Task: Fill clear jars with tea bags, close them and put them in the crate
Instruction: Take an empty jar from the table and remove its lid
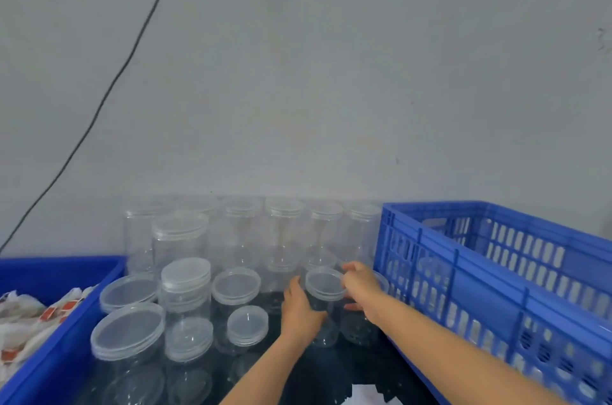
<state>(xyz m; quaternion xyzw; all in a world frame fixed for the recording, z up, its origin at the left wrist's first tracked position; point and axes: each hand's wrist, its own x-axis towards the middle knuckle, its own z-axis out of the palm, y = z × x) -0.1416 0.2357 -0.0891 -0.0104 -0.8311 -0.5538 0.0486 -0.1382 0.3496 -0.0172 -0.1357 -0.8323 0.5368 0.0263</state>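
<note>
In the head view, both hands are reaching to one clear jar [325,305] that is standing upright on the dark bench [331,375], just to the left of the blue crate [496,288]. The left hand [299,312] is lying against the left side of this jar, its fingers curled around the wall and the thumb pointing up beside the lid [325,282]. The right hand [359,288] is coming from the crate side; its fingers are bent over the right edge of the lid and pinching the rim, so the jar is sitting between the two hands. The lid is resting on the jar's mouth; I cannot tell if it is screwed tight. The jar is looking empty, but the picture is blurred there.

More clear jars [185,292] with lids are standing to the left of the held jar, and a row of taller ones [284,229] is standing behind it along the grey wall [331,73]. The crate is touching the right edge of this group, and something pale is showing through its slotted wall, too blurred to name. Far to the left of the held jar, a blue bin [59,338] is holding tea bags [29,321] in white and red wrapping. A black cable [109,89] is running down the wall above the bin.
</note>
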